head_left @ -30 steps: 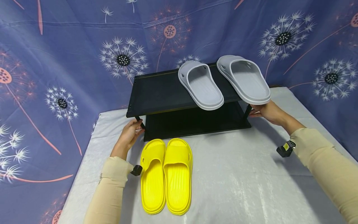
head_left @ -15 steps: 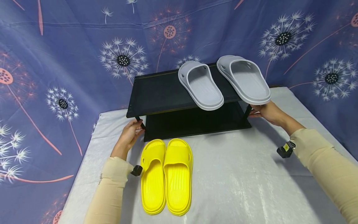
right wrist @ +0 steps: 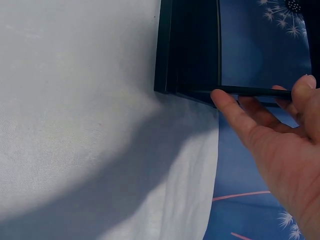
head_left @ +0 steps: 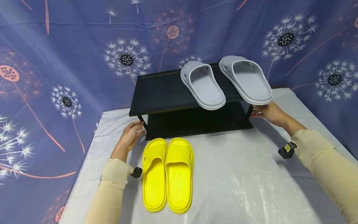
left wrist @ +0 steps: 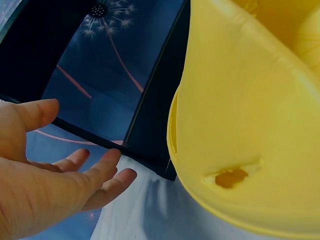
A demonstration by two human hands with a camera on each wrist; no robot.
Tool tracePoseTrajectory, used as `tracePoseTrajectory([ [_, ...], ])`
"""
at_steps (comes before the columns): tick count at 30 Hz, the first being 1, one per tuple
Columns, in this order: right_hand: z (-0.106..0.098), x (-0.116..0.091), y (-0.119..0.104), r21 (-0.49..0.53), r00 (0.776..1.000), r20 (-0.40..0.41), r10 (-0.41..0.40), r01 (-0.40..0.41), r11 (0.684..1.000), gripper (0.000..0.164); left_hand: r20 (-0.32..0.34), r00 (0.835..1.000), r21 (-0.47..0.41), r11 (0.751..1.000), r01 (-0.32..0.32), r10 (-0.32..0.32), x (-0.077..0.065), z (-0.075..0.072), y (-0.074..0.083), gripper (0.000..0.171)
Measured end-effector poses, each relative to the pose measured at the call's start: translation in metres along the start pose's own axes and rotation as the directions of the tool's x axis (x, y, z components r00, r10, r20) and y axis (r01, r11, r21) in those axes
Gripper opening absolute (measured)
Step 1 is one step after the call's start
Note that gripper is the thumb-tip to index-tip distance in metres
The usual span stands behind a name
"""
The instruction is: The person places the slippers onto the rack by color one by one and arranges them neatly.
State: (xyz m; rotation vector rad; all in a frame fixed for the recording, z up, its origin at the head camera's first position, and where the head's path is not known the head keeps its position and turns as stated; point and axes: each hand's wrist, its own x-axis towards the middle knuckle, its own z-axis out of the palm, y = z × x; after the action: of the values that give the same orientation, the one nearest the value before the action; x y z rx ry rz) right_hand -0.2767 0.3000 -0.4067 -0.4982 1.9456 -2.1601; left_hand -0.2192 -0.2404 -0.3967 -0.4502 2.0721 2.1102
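A black two-tier shoe rack (head_left: 165, 91) stands on the cloth-covered table. My left hand (head_left: 131, 135) is at its left post, and in the left wrist view the fingers (left wrist: 107, 167) are loose and spread beside the frame. At the right post, my right hand (head_left: 269, 113) touches the rack with extended fingers (right wrist: 232, 112). Two grey slippers, the left one (head_left: 208, 90) and the right one (head_left: 251, 82), rest on the top shelf with their heels overhanging the front. A pair of yellow slippers (head_left: 179, 183) lies side by side in front of the rack.
Blue dandelion-print fabric (head_left: 84, 40) hangs behind and at both sides. Pale cloth (head_left: 232, 180) covers the table. The lower shelf (head_left: 193, 123) sits partly under the top one, and the yellow slippers are close to my left forearm.
The head view has shifted slightly. My left fingers have loosened a little from the left post. The rack, both pairs of slippers and my right hand keep their places.
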Motion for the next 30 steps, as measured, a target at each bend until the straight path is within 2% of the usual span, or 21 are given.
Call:
tracePoseTrajectory([
  [10,-0.002,0.000,0.002,-0.011,1.000,-0.008,-0.008,0.007,1.000,0.031,0.001,1.000,0.076,0.997,0.006,-0.006,-0.014,-0.002,-0.004,0.056],
  [24,0.001,0.000,0.001,-0.016,1.000,-0.001,-0.009,0.009,1.000,0.033,-0.018,0.999,0.217,0.976,0.032,-0.029,-0.034,-0.005,-0.016,0.065],
  [30,0.002,-0.001,-0.001,-0.021,1.000,-0.001,-0.019,0.019,1.000,0.033,-0.016,0.999,0.244,0.968,0.050,-0.048,-0.049,-0.002,-0.007,0.067],
])
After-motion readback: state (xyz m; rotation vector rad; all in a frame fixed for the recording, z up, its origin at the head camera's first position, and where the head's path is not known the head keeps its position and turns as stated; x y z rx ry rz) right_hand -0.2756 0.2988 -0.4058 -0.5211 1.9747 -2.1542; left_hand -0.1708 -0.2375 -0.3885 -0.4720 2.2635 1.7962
